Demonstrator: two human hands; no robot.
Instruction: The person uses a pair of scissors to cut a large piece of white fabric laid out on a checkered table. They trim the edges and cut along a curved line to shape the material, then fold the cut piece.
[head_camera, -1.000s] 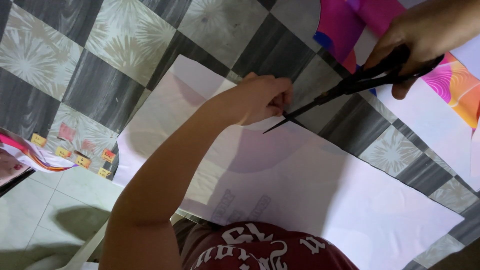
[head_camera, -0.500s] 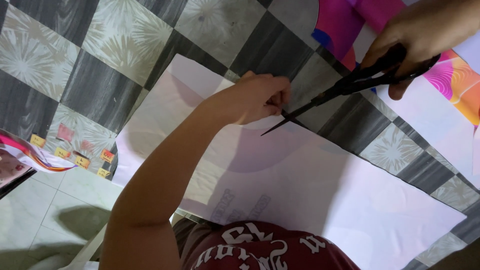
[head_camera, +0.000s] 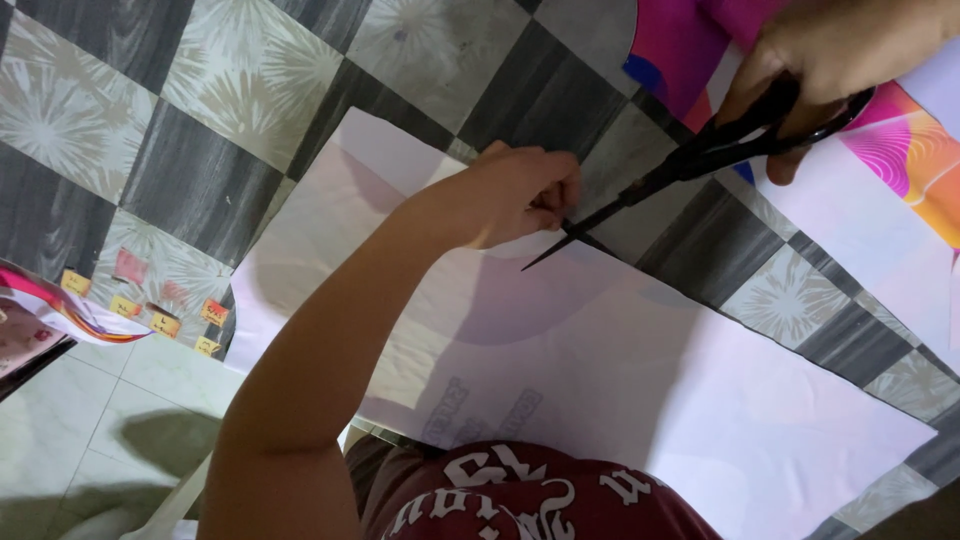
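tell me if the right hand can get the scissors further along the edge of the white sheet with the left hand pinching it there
Probably yes. The right hand has the black scissors at the white sheet's top edge, tips just beside the left hand. That hand sits right ahead of the blades and would likely need to shift.

Dim, purplish indoor light; soft arm shadow on the white sheet (head_camera: 620, 400); slight blur.

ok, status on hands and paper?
Left hand pinching the white paper at its edge. Right hand holding black scissors, tips at the paper. Nothing in the way.
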